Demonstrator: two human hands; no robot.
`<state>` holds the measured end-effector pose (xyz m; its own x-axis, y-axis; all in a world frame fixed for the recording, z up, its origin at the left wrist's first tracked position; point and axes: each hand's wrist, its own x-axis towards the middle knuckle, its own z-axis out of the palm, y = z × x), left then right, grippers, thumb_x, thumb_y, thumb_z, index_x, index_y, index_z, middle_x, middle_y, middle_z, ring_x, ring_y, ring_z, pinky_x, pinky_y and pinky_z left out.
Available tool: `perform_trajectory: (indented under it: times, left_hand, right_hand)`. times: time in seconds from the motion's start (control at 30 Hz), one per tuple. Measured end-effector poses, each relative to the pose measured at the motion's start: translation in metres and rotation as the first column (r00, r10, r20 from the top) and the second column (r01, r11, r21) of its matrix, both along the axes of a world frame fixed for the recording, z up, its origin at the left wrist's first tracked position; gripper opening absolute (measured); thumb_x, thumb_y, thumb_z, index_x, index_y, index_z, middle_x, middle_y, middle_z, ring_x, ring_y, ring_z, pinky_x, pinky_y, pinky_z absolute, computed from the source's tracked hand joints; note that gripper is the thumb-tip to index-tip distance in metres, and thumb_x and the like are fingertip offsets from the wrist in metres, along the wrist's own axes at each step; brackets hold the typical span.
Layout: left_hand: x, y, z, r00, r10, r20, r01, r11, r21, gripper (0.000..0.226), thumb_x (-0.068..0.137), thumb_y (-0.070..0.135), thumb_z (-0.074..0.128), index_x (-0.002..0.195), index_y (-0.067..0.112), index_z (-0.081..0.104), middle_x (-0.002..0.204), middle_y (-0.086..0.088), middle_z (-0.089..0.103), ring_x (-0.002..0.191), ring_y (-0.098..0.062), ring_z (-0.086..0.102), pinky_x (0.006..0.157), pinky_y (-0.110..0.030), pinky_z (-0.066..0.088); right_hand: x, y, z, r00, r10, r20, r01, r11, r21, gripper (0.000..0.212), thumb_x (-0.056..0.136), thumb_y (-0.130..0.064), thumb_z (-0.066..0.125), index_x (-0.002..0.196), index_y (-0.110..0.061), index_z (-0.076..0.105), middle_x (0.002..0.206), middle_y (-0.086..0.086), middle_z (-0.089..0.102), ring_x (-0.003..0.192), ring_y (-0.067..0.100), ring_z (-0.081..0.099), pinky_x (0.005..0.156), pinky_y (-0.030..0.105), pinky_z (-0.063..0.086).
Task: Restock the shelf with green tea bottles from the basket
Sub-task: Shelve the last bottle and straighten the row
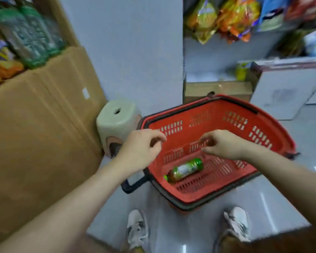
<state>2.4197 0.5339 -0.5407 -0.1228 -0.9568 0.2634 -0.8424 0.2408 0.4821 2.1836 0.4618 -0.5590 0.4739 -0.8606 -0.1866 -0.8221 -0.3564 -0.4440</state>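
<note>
A red plastic basket (226,114) with a dark rim stands on the floor in front of me. One green tea bottle (185,169) with a green cap lies on its side on the basket's bottom, near the left wall. My left hand (140,150) hovers over the basket's left rim, fingers loosely curled, holding nothing. My right hand (223,145) hangs above the basket's middle, above and right of the bottle, fingers apart and empty. Green bottles (31,37) stand in rows on the shelf at the upper left, blurred.
A large cardboard box (40,136) fills the left side. A pale plastic stool (117,123) stands between it and the basket. Snack bags (226,17) hang at the upper right above a white box (285,88) and a low carton (217,90). My shoes (137,229) are below.
</note>
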Motion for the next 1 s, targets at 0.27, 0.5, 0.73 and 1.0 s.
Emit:
perform_trajectory:
  times: [0.27, 0.5, 0.73, 1.0]
  left_hand:
    - [-0.074, -0.146, -0.152, 0.956, -0.177, 0.235, 0.047, 0.881, 0.471, 0.044, 0.079, 0.033, 0.066, 0.121, 0.022, 0.058, 0.115, -0.006, 0.066, 0.107, -0.028, 0.06, 0.088, -0.035, 0.05]
    - [-0.083, -0.188, -0.299, 0.902, -0.224, 0.37, -0.153, 0.634, 0.758, 0.096, 0.075, 0.035, 0.073, 0.146, 0.033, 0.009, 0.146, -0.015, 0.039, 0.132, -0.036, 0.04, 0.108, -0.045, 0.034]
    - [-0.083, -0.186, -0.319, 0.878, -0.197, 0.436, -0.209, 0.661, 0.721, 0.065, 0.076, 0.037, 0.071, 0.133, 0.02, 0.045, 0.131, -0.007, 0.056, 0.117, -0.024, 0.057, 0.091, -0.029, 0.045]
    - [-0.078, -0.185, -0.131, 0.875, -0.325, 0.36, 0.04, 0.789, 0.613, 0.057, 0.059, 0.049, 0.075, 0.111, 0.029, 0.061, 0.095, 0.006, 0.068, 0.087, -0.018, 0.063, 0.071, -0.028, 0.051]
  right_hand:
    - [-0.028, -0.066, -0.094, 0.96, -0.273, 0.055, 0.268, 0.96, 0.088, 0.036, 0.082, -0.024, 0.067, 0.117, -0.017, 0.065, 0.105, 0.01, 0.071, 0.101, 0.027, 0.065, 0.086, 0.031, 0.047]
    - [-0.036, -0.095, -0.135, 0.899, -0.415, 0.142, 0.404, 0.909, 0.097, 0.034, 0.086, -0.019, 0.061, 0.119, -0.019, 0.062, 0.089, 0.003, 0.065, 0.093, 0.026, 0.064, 0.08, 0.029, 0.045]
    - [-0.038, -0.103, -0.137, 0.916, -0.378, 0.136, 0.363, 0.923, 0.126, 0.039, 0.087, -0.02, 0.062, 0.125, -0.022, 0.056, 0.09, 0.005, 0.068, 0.087, 0.023, 0.063, 0.082, 0.033, 0.048]
    - [-0.027, -0.082, -0.126, 0.986, -0.161, -0.051, 0.164, 0.983, 0.078, 0.1, 0.071, -0.043, 0.077, 0.15, -0.034, 0.017, 0.156, 0.002, 0.024, 0.145, 0.024, 0.019, 0.113, 0.05, 0.028]
